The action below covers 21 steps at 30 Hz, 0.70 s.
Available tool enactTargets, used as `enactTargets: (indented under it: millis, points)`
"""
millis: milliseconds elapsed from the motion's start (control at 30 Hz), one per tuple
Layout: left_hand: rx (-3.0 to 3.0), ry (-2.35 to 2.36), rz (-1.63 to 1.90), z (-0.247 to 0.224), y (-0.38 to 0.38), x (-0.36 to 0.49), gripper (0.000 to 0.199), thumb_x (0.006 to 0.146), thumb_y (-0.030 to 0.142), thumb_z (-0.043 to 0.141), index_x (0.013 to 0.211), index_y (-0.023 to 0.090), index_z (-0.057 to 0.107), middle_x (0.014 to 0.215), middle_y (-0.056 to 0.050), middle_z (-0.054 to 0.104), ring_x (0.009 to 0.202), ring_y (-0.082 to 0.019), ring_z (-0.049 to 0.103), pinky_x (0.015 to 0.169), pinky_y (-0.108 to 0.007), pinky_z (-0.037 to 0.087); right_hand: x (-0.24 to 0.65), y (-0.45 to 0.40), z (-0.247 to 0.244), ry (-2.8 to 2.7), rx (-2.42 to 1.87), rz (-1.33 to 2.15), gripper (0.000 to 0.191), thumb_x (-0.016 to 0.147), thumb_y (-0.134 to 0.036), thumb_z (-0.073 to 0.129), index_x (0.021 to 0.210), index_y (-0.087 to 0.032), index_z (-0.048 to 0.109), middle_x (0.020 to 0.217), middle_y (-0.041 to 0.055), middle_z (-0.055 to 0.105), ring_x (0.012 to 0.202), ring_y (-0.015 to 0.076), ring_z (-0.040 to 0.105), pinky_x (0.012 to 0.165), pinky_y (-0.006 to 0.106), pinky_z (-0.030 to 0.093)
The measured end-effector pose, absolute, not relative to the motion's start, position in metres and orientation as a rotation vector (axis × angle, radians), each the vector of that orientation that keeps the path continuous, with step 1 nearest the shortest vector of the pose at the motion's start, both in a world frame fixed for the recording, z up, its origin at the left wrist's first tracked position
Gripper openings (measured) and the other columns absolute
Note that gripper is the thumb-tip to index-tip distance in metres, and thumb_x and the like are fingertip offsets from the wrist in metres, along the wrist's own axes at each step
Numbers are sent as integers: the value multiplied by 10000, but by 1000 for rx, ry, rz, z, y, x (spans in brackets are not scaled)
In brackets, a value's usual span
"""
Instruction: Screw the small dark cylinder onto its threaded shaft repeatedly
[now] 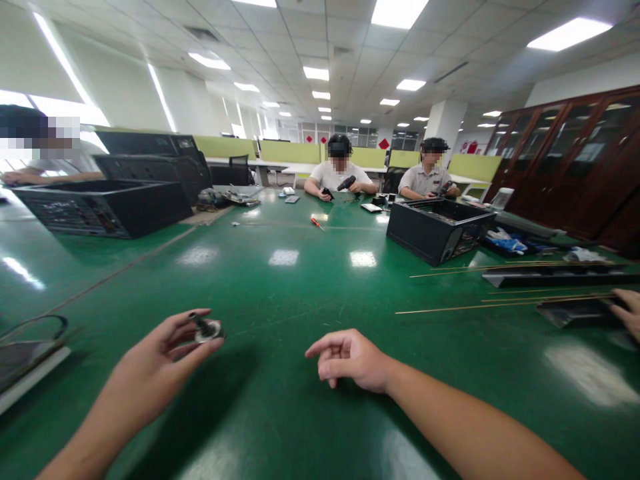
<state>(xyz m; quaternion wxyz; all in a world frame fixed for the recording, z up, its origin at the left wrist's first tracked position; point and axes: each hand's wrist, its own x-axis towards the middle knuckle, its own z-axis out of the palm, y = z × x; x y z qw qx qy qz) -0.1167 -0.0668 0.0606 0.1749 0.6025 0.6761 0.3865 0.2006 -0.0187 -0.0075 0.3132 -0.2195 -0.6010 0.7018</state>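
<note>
Between the thumb and fingers of my left hand (165, 360) is a small metal part (207, 330) with a round, shiny base and a dark stem pointing up and left. The part is held above the green tabletop (280, 300). My right hand (353, 360) hovers over the table to the right of it, its index finger extended and the other fingers loosely curled, with nothing in it. A gap of bare green surface separates the two hands.
Black computer cases (110, 207) stand at the left, another case (435, 230) at the right. Thin brass-coloured rods (440, 309) lie near a person's hand (629, 313). An orange screwdriver (316, 223) lies farther back. People sit across the table.
</note>
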Motion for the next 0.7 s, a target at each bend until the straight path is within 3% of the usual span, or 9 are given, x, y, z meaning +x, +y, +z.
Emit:
enactTargets:
  millis: [100,267,433,700]
  points:
    - [1794,1593,966,61,-41,-66,646,747,634,680,1200,191,558,1147,-83,705,1047,-263,677,1028,-446,501,202,-9,-12,-1453,-675,1594,370,703,-243,759,1046,-161,649,765,-8,635,620,109,568,604,252,449]
    - [2112,1442,770,47,-17,-12,387,838,426,608,1164,218,622,1126,-78,677,1028,-263,637,949,-426,505,206,2,-20,-1491,-922,1212,505,676,-89,623,1148,-224,510,993,11,589,657,94,546,591,237,442]
    - [2172,1397,752,26,-19,-4,344,876,389,571,1171,222,628,1097,-78,673,1011,-251,624,922,-394,497,206,-7,-18,-1752,-1006,960,612,686,-59,643,1241,-266,490,1106,20,593,775,126,585,668,264,473]
    - [2084,1316,757,15,-25,-12,352,890,351,596,1228,256,583,1187,-47,665,1094,-235,609,990,-376,462,206,-15,-9,-1914,-1015,821,412,714,-81,684,1086,-231,587,1012,1,610,787,141,588,723,284,470]
